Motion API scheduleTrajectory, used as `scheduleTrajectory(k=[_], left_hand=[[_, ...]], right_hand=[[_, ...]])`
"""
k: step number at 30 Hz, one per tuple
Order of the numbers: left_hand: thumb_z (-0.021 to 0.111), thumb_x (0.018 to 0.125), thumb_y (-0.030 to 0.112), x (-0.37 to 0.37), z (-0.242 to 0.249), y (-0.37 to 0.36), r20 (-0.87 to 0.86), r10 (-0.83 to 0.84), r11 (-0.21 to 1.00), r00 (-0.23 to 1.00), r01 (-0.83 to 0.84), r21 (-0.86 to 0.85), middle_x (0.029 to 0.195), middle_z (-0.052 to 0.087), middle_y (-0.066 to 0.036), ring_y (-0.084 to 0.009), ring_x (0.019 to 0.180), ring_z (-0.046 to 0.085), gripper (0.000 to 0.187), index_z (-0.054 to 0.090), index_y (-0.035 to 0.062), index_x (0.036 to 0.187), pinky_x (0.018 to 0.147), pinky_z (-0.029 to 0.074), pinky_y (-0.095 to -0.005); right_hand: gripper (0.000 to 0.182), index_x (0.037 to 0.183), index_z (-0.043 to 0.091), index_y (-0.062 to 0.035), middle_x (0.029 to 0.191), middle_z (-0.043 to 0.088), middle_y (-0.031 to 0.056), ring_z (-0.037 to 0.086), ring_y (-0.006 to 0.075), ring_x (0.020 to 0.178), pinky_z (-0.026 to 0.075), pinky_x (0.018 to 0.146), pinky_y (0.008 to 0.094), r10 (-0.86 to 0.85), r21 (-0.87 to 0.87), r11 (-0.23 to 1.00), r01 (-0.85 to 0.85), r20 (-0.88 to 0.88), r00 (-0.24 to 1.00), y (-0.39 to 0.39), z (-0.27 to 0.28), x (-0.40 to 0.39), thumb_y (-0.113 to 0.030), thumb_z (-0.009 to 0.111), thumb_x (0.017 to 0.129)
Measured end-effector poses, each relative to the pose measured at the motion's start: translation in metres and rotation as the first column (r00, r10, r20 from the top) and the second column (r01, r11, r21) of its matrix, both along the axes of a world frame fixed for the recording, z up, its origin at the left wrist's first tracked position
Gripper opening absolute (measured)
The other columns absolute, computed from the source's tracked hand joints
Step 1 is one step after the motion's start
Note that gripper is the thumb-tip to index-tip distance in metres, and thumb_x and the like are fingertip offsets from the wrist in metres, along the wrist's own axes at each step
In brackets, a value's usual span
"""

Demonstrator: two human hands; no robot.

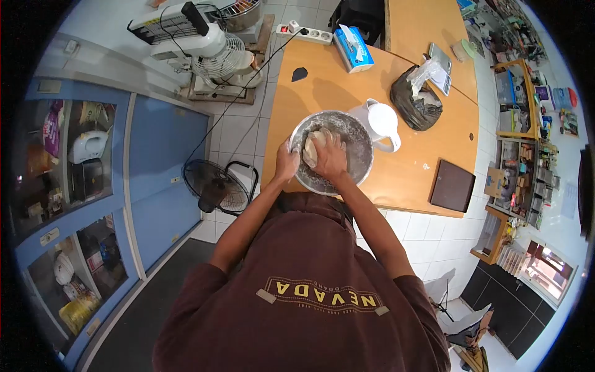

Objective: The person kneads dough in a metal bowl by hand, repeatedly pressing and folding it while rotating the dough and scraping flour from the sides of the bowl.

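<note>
A round metal bowl (pixel 358 152) with floury, whitish walls stands at the near edge of the wooden table. My left hand (pixel 287 162) grips its rim on the left side, fingers partly hidden by the bowl. Inside, a pale lump of dough (pixel 310 149) rests toward the left wall. Over it lies my right hand (pixel 329 157), pressing into the dough with its fingers curved around the lump; whitish residue coats the fingers. Just right of the bowl is a white pitcher (pixel 383 119) with its handle facing me.
On the table (pixel 396 177) are a black plastic bag (pixel 412 108), a kitchen scale (pixel 440 71), a tissue box (pixel 354 51), a power strip (pixel 310 34) and a dark tray (pixel 452 186). A black fan (pixel 214 189) stands on the floor to the left, cables nearby.
</note>
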State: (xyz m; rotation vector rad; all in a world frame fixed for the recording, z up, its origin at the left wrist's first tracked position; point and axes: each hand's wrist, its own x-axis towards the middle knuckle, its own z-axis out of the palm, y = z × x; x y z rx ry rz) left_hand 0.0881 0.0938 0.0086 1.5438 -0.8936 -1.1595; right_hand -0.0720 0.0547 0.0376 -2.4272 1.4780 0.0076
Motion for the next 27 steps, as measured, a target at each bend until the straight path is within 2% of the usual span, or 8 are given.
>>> scheduleTrajectory(k=[3,6,9,13,16,22,23,27], left_hand=[[0.044,0.082,-0.011,-0.002,0.011,-0.001,0.03,0.002,0.999,1.0,-0.003,0.052,0.119,0.071,-0.02,-0.0308,0.116,0.066,0.053,0.06,-0.0041,0.132,0.104,0.047,-0.0371],[0.044,0.082,-0.012,-0.005,0.008,-0.004,0.007,0.073,0.996,0.997,-0.073,0.056,0.118,0.071,-0.019,-0.0304,0.115,0.067,0.054,0.061,-0.0037,0.132,0.102,0.047,-0.0371],[0.043,0.082,-0.012,-0.004,0.015,-0.008,-0.02,0.09,0.987,0.996,-0.086,0.137,0.116,0.072,-0.018,-0.0284,0.112,0.068,0.053,0.062,-0.0038,0.131,0.1,0.049,-0.036],[0.043,0.082,-0.012,-0.004,0.022,-0.005,-0.147,0.108,0.99,0.983,-0.093,0.103,0.117,0.073,-0.017,-0.0261,0.111,0.068,0.054,0.062,-0.0037,0.132,0.099,0.05,-0.0348],[0.043,0.082,-0.012,-0.003,0.003,-0.005,-0.137,0.081,0.996,0.987,-0.085,-0.027,0.117,0.073,-0.017,-0.0254,0.111,0.068,0.055,0.061,-0.004,0.133,0.099,0.05,-0.0345],[0.044,0.08,-0.012,-0.004,0.014,0.003,-0.044,0.081,0.996,0.996,-0.083,-0.026,0.117,0.073,-0.019,-0.0261,0.11,0.069,0.055,0.061,-0.0045,0.132,0.099,0.051,-0.0347],[0.045,0.08,-0.012,-0.003,0.019,0.002,-0.035,0.064,0.998,0.997,-0.065,-0.018,0.117,0.073,-0.019,-0.0265,0.11,0.07,0.055,0.061,-0.0044,0.132,0.099,0.051,-0.0349],[0.046,0.08,-0.011,-0.006,0.014,-0.002,0.065,0.053,0.999,0.996,-0.053,-0.011,0.116,0.073,-0.021,-0.0292,0.11,0.07,0.054,0.061,-0.0041,0.132,0.097,0.051,-0.0358]], right_hand=[[0.071,0.144,0.057,-0.0238,0.151,0.046,0.0191,0.046,0.0507,0.134,0.05,0.099,0.0638,-0.037,-0.092,0.995,0.04,0.031,0.999,-0.004,-0.008,0.002,-0.054,0.076,0.082],[0.068,0.137,0.063,-0.0218,0.136,0.059,0.0212,0.062,0.0476,0.116,0.056,0.091,0.0541,-0.128,0.014,0.992,0.128,0.125,0.984,-0.024,0.003,0.005,-0.053,0.078,0.079],[0.063,0.128,0.067,-0.0153,0.12,0.067,0.0232,0.07,0.0464,0.098,0.059,0.084,0.0503,-0.34,0.065,0.94,0.334,0.168,0.925,-0.039,0.012,0.013,-0.053,0.08,0.079],[0.062,0.119,0.069,-0.0051,0.111,0.07,0.0252,0.069,0.0492,0.1,0.057,0.087,0.0539,-0.494,0.274,0.869,0.413,0.408,0.768,-0.047,0.0,0.005,-0.052,0.08,0.079],[0.057,0.115,0.071,-0.0049,0.104,0.072,0.0244,0.07,0.0508,0.097,0.058,0.086,0.0531,-0.291,0.024,0.951,0.307,0.395,0.871,-0.029,0.002,-0.005,-0.052,0.078,0.083],[0.058,0.112,0.068,-0.0011,0.111,0.067,0.0318,0.068,0.0462,0.103,0.056,0.088,0.0549,-0.201,0.279,0.929,0.244,-0.174,0.964,-0.018,0.085,-0.03,-0.053,0.074,0.088],[0.058,0.112,0.064,0.0034,0.119,0.066,0.0253,0.071,0.042,0.101,0.06,0.081,0.0472,-0.141,0.357,0.905,0.232,-0.261,0.955,-0.023,0.099,-0.032,-0.047,0.076,0.086],[0.068,0.122,0.062,0.0027,0.127,0.063,0.027,0.064,0.0417,0.116,0.056,0.091,0.0499,-0.06,0.107,0.992,0.061,-0.011,0.998,-0.018,0.08,-0.048,-0.057,0.069,0.09]])
